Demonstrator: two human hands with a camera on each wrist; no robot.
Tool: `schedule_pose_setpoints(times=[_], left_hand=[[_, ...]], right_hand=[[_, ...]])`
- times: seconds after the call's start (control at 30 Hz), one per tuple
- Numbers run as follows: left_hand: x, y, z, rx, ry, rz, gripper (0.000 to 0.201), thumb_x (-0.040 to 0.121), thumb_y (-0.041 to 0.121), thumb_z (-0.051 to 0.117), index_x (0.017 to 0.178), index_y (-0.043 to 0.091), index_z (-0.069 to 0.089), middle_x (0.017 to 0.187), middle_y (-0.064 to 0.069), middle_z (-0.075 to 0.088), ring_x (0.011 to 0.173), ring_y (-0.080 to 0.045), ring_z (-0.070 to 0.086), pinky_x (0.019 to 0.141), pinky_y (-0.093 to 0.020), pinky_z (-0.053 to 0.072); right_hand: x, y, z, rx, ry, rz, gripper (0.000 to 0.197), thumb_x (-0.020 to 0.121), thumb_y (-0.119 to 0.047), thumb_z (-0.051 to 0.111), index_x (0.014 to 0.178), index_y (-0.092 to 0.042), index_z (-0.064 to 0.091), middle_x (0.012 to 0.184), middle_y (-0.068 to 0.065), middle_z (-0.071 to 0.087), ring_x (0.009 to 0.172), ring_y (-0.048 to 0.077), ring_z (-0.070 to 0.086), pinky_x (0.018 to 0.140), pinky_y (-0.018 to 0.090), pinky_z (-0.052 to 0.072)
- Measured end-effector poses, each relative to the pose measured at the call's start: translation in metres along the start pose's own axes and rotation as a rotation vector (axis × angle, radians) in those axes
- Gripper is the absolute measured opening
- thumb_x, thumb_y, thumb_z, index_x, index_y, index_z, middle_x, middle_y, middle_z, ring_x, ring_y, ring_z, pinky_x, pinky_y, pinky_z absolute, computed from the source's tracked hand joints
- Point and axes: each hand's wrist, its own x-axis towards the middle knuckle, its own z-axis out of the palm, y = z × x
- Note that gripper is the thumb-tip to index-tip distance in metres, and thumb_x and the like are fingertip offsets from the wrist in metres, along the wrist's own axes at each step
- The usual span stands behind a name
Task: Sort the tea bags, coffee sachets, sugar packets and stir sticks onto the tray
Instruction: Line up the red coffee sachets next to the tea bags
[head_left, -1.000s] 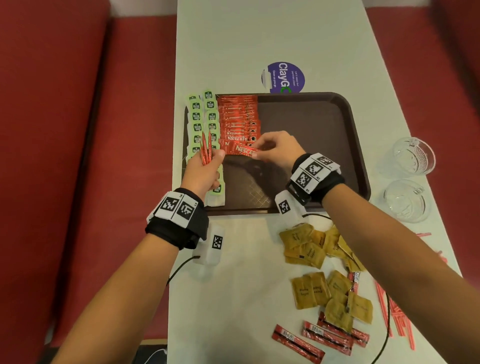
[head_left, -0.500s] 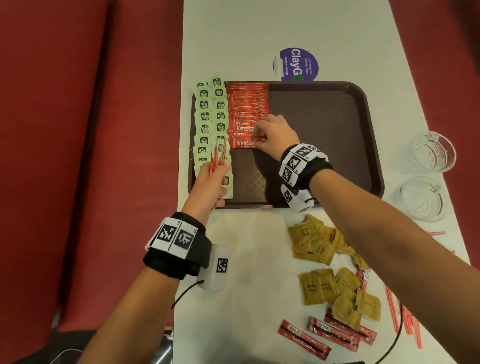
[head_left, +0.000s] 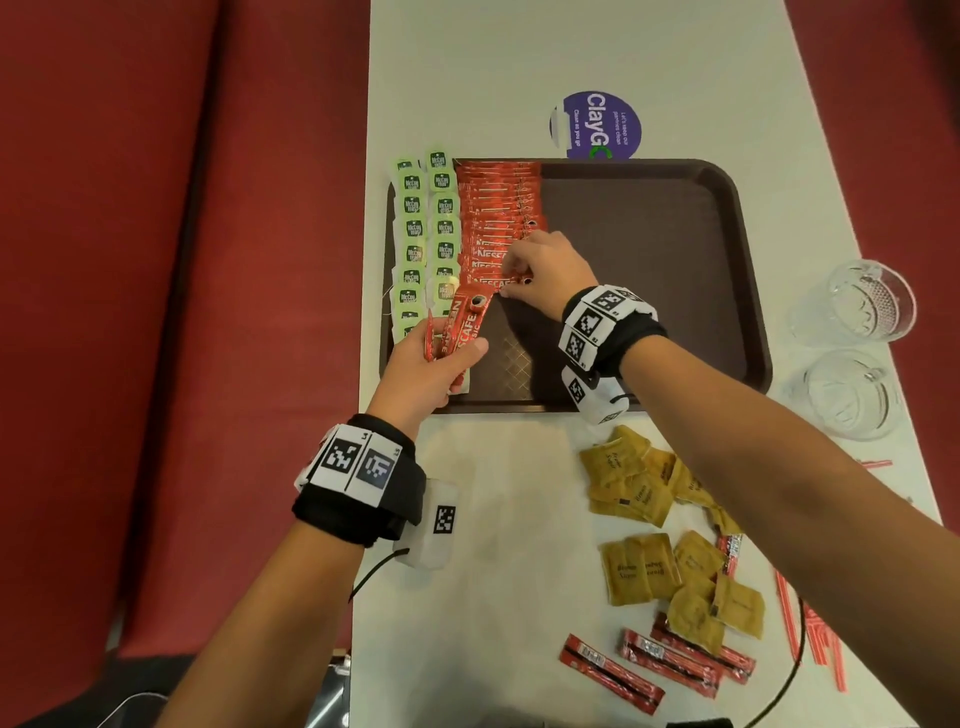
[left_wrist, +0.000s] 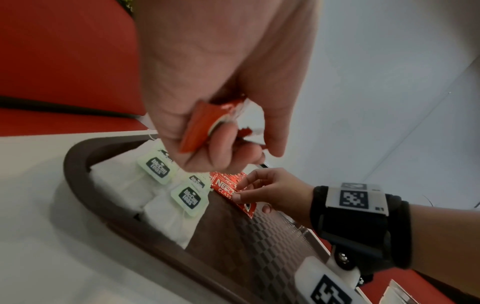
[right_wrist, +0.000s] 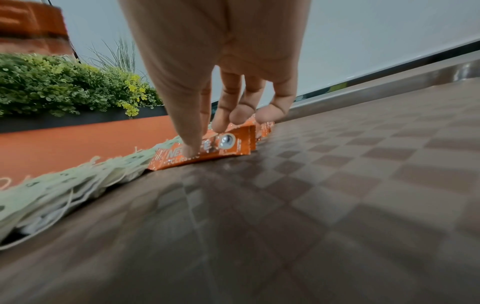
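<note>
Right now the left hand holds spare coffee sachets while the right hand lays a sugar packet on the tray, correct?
Not quite. The right hand is laying a coffee sachet, as the right wrist view shows. The sugar packets are on the table. The left hand does hold spare sachets.

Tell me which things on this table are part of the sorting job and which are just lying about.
Part of the job:
- dark brown plastic tray
- green-tagged white tea bags
- red Nescafe coffee sachets, a few in the left hand
- tan brown-sugar packets
- thin red stir sticks

Lying about:
- two clear glass cups
- round purple sticker
</note>
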Motion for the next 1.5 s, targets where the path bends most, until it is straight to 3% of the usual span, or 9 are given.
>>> schedule_pose_setpoints(times=[0.2,0.33,0.43,0.67,0.87,1.1,1.27,1.4,1.5], left_hand=[[-0.003,0.006,0.002,-0.082,0.070,0.039,0.032,0.081,0.026,0.069,0.109,0.019,0.054,0.098,0.004,0.062,0.083,-0.005,0.058,0.054,-0.010,0.043],[-0.003,0.015,0.008,-0.082,0.091,0.088,0.031,0.081,0.026,0.070,0.107,0.020,0.055,0.089,0.009,0.060,0.080,-0.001,0.056,0.061,-0.015,0.041],[-0.002,0.022,0.014,-0.029,0.022,0.131,0.033,0.078,0.023,0.073,0.106,0.020,0.055,0.087,0.010,0.060,0.079,0.000,0.056,0.062,-0.016,0.040],[0.004,0.026,0.005,-0.047,0.098,0.155,0.026,0.073,0.017,0.077,0.073,0.021,0.051,0.069,0.005,0.055,0.051,0.000,0.050,0.046,-0.014,0.037],[0.007,0.026,0.004,0.120,0.025,0.172,0.019,0.075,0.018,0.076,0.078,0.017,0.058,0.071,0.008,0.054,0.057,0.002,0.048,0.050,-0.012,0.037],[0.003,0.008,-0.006,0.005,0.107,0.063,0.018,0.083,0.035,0.067,0.089,0.018,0.062,0.059,0.006,0.035,0.042,-0.004,0.034,0.039,-0.014,0.028],[-0.004,-0.001,-0.007,-0.034,0.065,0.002,0.019,0.085,0.037,0.064,0.093,0.020,0.062,0.063,0.007,0.039,0.049,-0.007,0.033,0.044,-0.017,0.030],[-0.006,-0.005,-0.007,-0.054,0.042,-0.022,0.022,0.084,0.036,0.064,0.099,0.019,0.062,0.059,0.009,0.039,0.050,-0.007,0.034,0.047,-0.020,0.029],[-0.005,-0.004,-0.005,-0.065,0.029,-0.016,0.014,0.084,0.035,0.064,0.091,0.023,0.061,0.059,0.008,0.039,0.047,-0.005,0.033,0.044,-0.018,0.030]], right_hand=[[-0.010,-0.005,-0.016,0.217,0.117,-0.034,0.026,0.091,-0.033,0.055,0.102,-0.010,0.063,0.101,0.008,0.059,0.094,0.020,0.051,0.080,0.025,0.039],[-0.028,-0.023,-0.044,0.538,-0.030,0.004,0.031,0.089,-0.043,0.056,0.099,-0.015,0.062,0.091,0.003,0.065,0.083,0.013,0.061,0.075,0.027,0.049],[-0.036,-0.031,-0.055,0.691,-0.207,-0.069,0.033,0.087,-0.025,0.063,0.118,-0.016,0.055,0.085,-0.005,0.061,0.076,0.003,0.063,0.064,0.024,0.053],[-0.051,-0.008,-0.062,0.905,-0.199,-0.039,0.024,0.082,0.001,0.064,0.098,-0.014,0.054,0.077,0.005,0.058,0.057,0.003,0.061,0.051,0.020,0.052],[-0.062,0.005,-0.052,0.778,-0.347,-0.008,0.007,0.082,-0.011,0.067,0.087,-0.016,0.065,0.078,0.002,0.063,0.064,0.010,0.059,0.061,0.021,0.050],[-0.038,0.023,-0.031,0.646,-0.082,0.240,0.007,0.081,-0.018,0.070,0.076,-0.020,0.066,0.086,-0.002,0.065,0.091,0.016,0.062,0.087,0.031,0.048],[-0.022,0.021,-0.012,0.535,-0.006,0.343,0.013,0.082,-0.020,0.070,0.092,-0.012,0.068,0.088,-0.003,0.062,0.085,0.011,0.057,0.065,0.017,0.045],[-0.015,0.017,-0.001,0.455,0.002,0.338,0.011,0.081,-0.021,0.070,0.086,-0.018,0.061,0.084,-0.005,0.059,0.084,0.012,0.057,0.076,0.025,0.049],[-0.012,0.013,0.002,0.382,0.024,0.315,0.016,0.081,-0.022,0.070,0.083,-0.017,0.055,0.073,-0.012,0.051,0.073,0.008,0.052,0.062,0.020,0.041]])
